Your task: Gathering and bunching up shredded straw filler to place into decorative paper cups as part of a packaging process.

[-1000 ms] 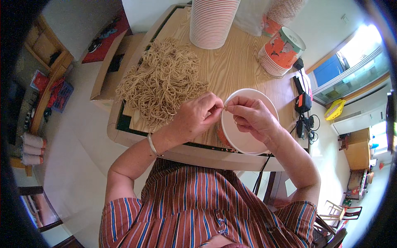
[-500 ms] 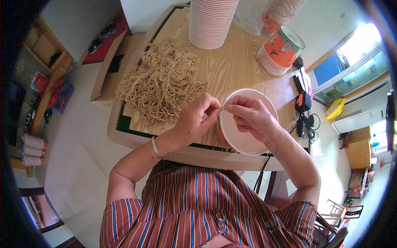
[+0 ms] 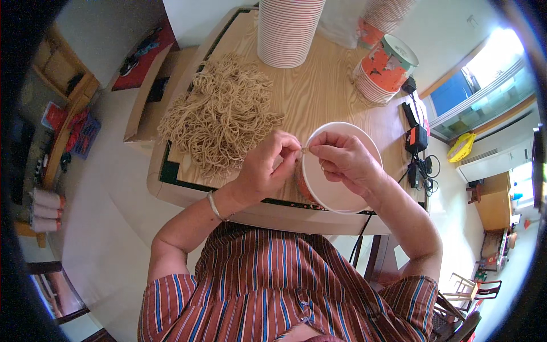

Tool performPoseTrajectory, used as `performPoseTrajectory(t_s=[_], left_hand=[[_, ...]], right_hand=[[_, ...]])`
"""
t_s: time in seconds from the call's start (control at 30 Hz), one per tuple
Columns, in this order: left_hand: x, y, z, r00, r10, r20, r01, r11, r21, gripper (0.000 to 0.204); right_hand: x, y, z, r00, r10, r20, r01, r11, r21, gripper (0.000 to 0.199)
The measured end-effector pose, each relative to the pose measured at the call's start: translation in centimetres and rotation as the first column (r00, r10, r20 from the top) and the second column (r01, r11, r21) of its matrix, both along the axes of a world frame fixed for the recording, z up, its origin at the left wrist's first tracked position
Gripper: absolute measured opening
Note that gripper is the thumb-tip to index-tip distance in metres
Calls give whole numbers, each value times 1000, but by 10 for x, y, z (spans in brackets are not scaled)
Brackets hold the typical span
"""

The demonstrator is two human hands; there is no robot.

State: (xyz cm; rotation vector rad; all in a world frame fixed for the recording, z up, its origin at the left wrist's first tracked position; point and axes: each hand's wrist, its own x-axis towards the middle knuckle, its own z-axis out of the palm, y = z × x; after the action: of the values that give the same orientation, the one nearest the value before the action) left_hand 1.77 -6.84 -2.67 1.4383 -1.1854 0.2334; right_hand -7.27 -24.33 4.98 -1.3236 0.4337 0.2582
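Note:
My left hand (image 3: 266,165) and my right hand (image 3: 348,165) meet fingertip to fingertip at the left rim of a white-lined paper bucket (image 3: 360,196). A short bit of beige cord (image 3: 304,150) shows between the two pinches; the rest of it is hidden by fingers. The right hand hovers over the bucket's mouth, with a ring on one finger. Part of the bucket's orange outside shows below the left hand. Just left of that hand lies a loose heap of beige cord (image 3: 222,117), tangled across the table.
On the wood-grained table (image 3: 319,85) stand a tall stack of white buckets (image 3: 289,34) and several orange printed buckets (image 3: 383,71). Black adapters and cables (image 3: 419,139) line the right edge. An open cardboard box (image 3: 145,108) sits beyond the left edge.
Both hands stay pinched together at the bucket rim. The fingertips have shifted slightly left, and a little more of the cord shows between them.

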Motion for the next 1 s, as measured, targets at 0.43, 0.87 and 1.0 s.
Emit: performPoseTrajectory(t_s=[0.43, 0.87, 1.0], left_hand=[[6, 2, 7, 762, -111, -639, 243, 962, 123, 10], [12, 3, 11, 800, -92, -593, 257, 946, 199, 6], [11, 2, 12, 722, -114, -682, 290, 945, 150, 6]], right_hand=[[0, -1, -3, 999, 5, 52, 2, 993, -120, 9], [2, -1, -4, 996, 32, 89, -22, 993, -114, 12], [1, -3, -6, 995, 33, 95, -22, 993, -115, 12]])
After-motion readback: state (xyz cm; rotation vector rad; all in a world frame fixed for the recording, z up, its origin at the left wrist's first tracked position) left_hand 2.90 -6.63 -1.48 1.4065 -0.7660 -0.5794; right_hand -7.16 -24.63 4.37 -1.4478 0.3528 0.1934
